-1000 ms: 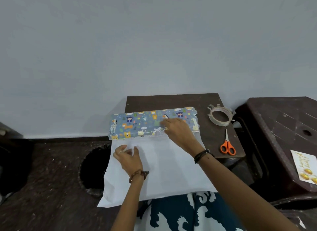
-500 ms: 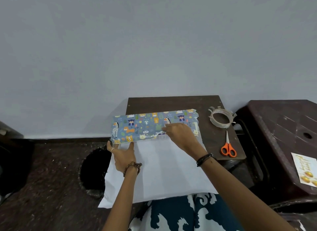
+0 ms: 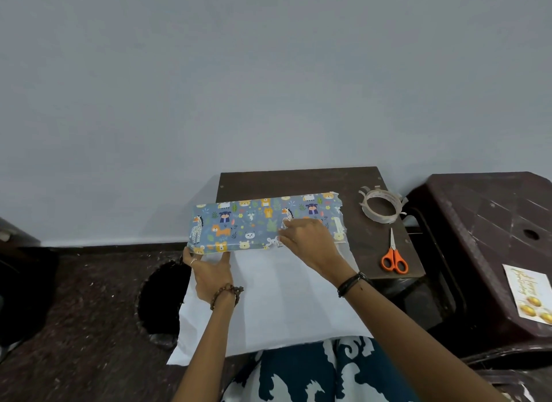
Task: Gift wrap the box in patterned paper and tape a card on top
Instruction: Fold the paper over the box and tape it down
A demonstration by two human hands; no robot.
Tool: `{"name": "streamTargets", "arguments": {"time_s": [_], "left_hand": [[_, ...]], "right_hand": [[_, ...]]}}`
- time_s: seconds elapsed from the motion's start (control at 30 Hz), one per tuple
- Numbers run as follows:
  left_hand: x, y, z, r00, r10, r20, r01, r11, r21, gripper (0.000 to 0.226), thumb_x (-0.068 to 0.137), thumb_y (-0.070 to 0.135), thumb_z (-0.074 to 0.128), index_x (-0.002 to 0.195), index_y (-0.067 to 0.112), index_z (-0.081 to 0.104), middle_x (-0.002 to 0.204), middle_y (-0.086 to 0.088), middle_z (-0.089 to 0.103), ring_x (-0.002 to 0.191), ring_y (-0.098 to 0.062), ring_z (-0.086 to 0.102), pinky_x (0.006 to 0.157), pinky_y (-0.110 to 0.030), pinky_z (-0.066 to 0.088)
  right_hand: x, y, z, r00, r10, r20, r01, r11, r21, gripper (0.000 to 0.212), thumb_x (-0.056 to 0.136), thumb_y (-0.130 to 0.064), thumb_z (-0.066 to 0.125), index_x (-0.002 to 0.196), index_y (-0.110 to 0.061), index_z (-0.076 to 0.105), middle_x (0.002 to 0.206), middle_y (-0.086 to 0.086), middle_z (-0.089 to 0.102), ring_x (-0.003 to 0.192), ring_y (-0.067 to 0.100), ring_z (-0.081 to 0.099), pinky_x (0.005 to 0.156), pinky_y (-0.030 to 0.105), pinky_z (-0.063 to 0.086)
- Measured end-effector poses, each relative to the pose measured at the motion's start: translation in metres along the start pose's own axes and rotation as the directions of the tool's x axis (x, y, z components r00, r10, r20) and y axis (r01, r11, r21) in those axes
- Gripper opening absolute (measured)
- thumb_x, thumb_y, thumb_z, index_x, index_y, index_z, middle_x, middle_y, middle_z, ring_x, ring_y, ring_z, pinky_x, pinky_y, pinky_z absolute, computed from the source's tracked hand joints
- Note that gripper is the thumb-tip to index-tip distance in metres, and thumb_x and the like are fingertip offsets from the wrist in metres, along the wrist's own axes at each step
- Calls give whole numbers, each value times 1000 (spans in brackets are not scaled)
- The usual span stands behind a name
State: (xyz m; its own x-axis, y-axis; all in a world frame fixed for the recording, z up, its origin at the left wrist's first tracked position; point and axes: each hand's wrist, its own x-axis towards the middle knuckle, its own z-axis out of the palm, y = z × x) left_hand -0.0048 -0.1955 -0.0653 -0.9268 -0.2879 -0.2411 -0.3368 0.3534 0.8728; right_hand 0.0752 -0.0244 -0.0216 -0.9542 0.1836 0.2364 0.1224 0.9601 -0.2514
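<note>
A long flat box lies across a small dark table, its top covered in blue paper with cartoon animals. The paper's white underside trails from the box's near edge toward my lap. My left hand grips the box's near-left corner, thumb on the white paper and fingers underneath. My right hand presses flat on the patterned top near the box's right end. A white greeting card with gold lettering and gold balls lies on a brown plastic stool at the right.
A roll of clear tape with loose strips and orange-handled scissors lie on the table's right side. The brown stool stands just right of the table. A grey wall rises behind, and a dark round hole shows at the left.
My left hand slid from the white paper's middle to the box's near-left corner and took hold. The box shifted slightly left. My right hand stayed pressing on top.
</note>
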Motion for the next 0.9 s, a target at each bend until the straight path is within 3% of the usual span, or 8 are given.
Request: {"name": "streamTargets", "arguments": {"time_s": [0.07, 0.2, 0.3, 0.37, 0.43, 0.53, 0.77, 0.9], "left_hand": [[-4, 2, -1, 1000, 7, 6, -7, 1000, -2, 82, 76, 40, 72, 139, 25, 22, 79, -6, 70, 89, -28, 66, 77, -32, 40], [-6, 6, -5, 1000, 13, 0, -13, 998, -66, 88, 76, 20, 75, 144, 21, 18, 128, -9, 52, 99, -34, 62, 81, -43, 45], [-21, 14, -5, 965, 216, -145, -219, 976, 1, 82, 74, 3, 73, 142, 12, 27, 131, -19, 35, 104, -38, 52, 80, -47, 50], [-29, 24, -4, 838, 539, -84, -528, 841, 117, 65, 76, 4, 72, 134, 8, 42, 122, -20, 45, 106, -34, 49, 85, -44, 49], [-24, 33, 1, 600, 778, 185, -797, 564, 215, 47, 75, 6, 73, 120, 10, 59, 113, -15, 57, 104, -33, 52, 86, -45, 48], [1, 33, 16, 308, 802, 512, -948, 217, 231, 38, 63, 0, 81, 98, 11, 71, 96, -10, 69, 90, -33, 63, 73, -42, 56], [14, 30, 19, 279, 772, 570, -960, 212, 183, 32, 62, 7, 83, 92, 11, 72, 91, -7, 72, 83, -30, 68, 71, -38, 54], [14, 25, 22, 324, 773, 546, -946, 276, 170, 32, 65, 6, 81, 94, 12, 72, 95, -7, 71, 87, -30, 67, 77, -40, 52]], "right_hand": [[3, -3, 3, 999, 42, 6, -42, 999, -16, 4, 73, -19, 71, 75, -16, 74, 73, -1, 70, 65, 21, 67, 65, 31, 52], [5, -7, 8, 996, 89, -7, -90, 991, -100, 29, 52, -19, 90, 70, -19, 67, 63, -4, 65, 55, 18, 62, 60, 24, 51], [5, -5, 12, 997, 60, -54, -66, 991, -113, 31, 52, -21, 91, 72, -18, 67, 66, -4, 66, 57, 17, 62, 60, 24, 52], [3, -3, 14, 996, 54, -66, -62, 991, -118, 31, 53, -20, 90, 73, -18, 66, 67, -3, 66, 58, 18, 62, 60, 25, 52], [3, -2, 16, 995, 48, -84, -58, 991, -120, 30, 54, -19, 90, 73, -18, 66, 67, -3, 66, 58, 18, 62, 60, 24, 51], [2, -2, 17, 992, 42, -121, -55, 993, -105, 30, 53, -20, 90, 72, -17, 66, 67, -3, 67, 58, 19, 63, 60, 23, 50], [1, -1, 19, 986, 57, -155, -58, 998, -5, 24, 58, -15, 85, 73, -15, 65, 67, 0, 66, 60, 23, 63, 61, 26, 48], [-8, 9, 8, 992, 126, -30, -117, 971, 210, 21, 82, -8, 66, 103, -10, 70, 111, 7, 69, 100, 26, 63, 83, 33, 48]]}}
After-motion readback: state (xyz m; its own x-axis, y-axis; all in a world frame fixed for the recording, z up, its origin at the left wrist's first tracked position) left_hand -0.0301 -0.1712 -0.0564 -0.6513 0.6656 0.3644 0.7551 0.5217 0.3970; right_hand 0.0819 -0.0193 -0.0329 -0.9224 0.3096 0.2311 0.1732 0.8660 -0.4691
